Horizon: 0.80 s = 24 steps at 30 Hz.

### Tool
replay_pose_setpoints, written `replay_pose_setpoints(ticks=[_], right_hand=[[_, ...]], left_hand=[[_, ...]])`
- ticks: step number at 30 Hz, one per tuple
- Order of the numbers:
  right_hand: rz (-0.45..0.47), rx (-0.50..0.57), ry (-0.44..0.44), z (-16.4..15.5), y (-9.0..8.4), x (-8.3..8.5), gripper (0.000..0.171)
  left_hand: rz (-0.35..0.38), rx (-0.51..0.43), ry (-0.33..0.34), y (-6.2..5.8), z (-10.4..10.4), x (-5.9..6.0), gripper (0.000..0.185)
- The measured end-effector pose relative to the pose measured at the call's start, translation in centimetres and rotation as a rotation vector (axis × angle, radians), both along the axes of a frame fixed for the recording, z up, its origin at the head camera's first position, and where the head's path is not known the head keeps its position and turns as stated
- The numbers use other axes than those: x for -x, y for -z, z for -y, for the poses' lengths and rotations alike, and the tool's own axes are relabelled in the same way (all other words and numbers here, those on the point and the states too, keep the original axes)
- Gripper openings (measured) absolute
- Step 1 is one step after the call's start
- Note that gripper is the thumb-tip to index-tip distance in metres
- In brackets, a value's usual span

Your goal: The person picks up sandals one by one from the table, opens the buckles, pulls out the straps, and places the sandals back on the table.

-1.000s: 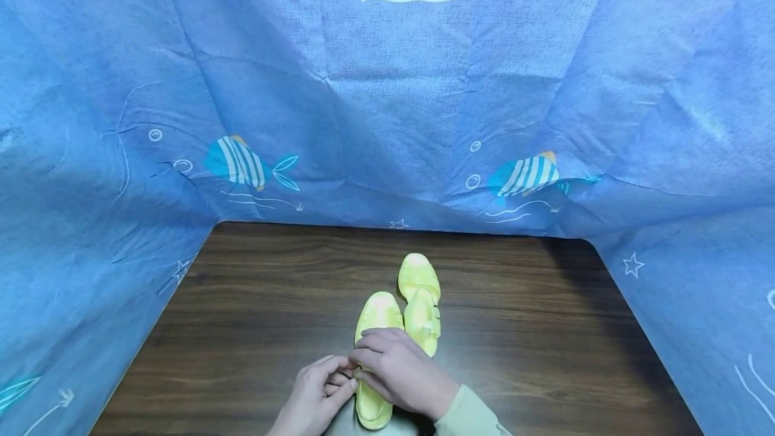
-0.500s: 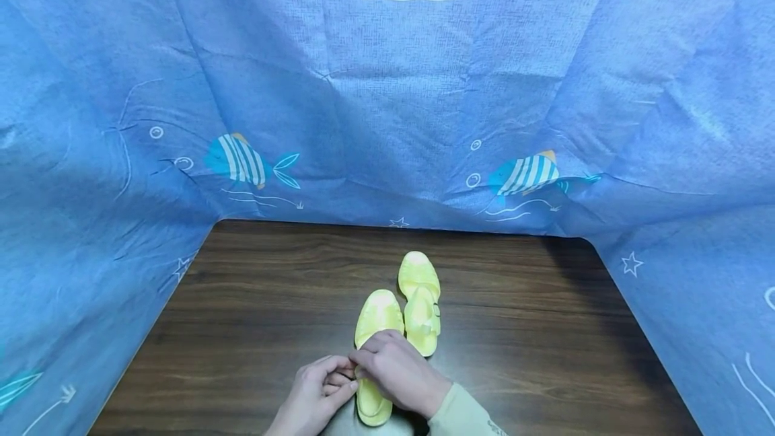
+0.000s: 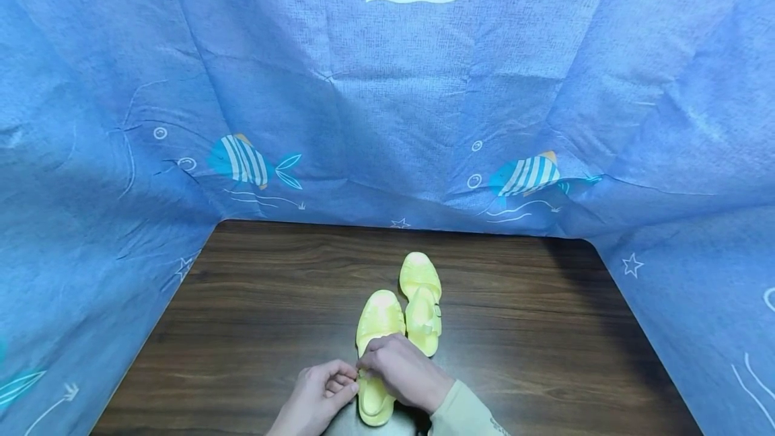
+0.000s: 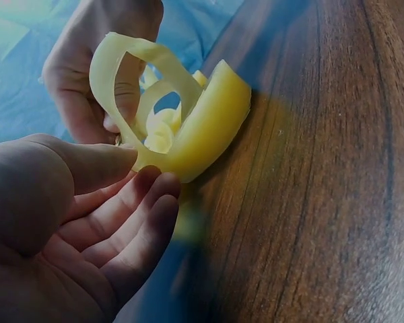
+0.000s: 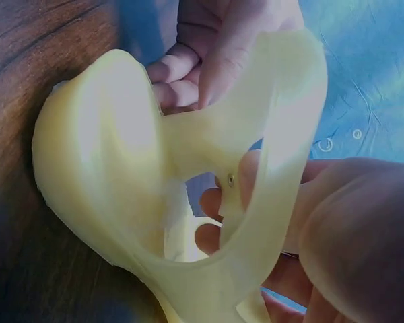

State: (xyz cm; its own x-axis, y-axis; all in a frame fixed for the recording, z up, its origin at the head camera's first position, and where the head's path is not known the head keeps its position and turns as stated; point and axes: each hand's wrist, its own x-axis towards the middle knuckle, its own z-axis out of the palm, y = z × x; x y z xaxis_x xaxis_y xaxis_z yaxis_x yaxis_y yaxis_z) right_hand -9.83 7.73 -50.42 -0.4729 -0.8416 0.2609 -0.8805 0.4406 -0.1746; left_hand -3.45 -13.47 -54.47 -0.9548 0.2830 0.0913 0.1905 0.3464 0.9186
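A pale yellow sandal lies at the near edge of the table, toe pointing away, between my two hands. My left hand pinches its side by the ankle strap, thumb above and fingertips below, as the left wrist view shows. From the other side my right hand reaches over the sandal and grips the strap end. A small metal stud shows on the strap beside the right fingertips in the right wrist view. The strap stands up in a loop above the heel. Whether it is fastened I cannot tell.
The matching sandal lies just beyond and to the right, its buckle on the right side. Dark wood-grain table runs beneath both. A blue fish-print cloth hangs around the back and sides.
My left fingertips have come down slightly, and the right hand has shifted a little along the strap. Both hands stay at the near sandal; the other sandal lies still.
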Motion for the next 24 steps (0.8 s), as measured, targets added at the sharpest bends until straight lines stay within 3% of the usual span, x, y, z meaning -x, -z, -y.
replay_pose_setpoints(ticks=[12,18,24], right_hand=[[0.251,0.019,0.062,-0.17,-0.45,0.23,0.014],[0.247,0.013,0.085,-0.31,-0.45,0.41,0.014],[0.200,0.041,0.073,-0.45,-0.18,0.30,0.016]], left_hand=[[0.016,0.026,-0.002,-0.05,0.04,0.24,0.004],[0.019,0.030,0.016,-0.18,0.03,0.59,0.004],[0.119,0.015,0.063,-0.31,0.10,0.77,0.010]])
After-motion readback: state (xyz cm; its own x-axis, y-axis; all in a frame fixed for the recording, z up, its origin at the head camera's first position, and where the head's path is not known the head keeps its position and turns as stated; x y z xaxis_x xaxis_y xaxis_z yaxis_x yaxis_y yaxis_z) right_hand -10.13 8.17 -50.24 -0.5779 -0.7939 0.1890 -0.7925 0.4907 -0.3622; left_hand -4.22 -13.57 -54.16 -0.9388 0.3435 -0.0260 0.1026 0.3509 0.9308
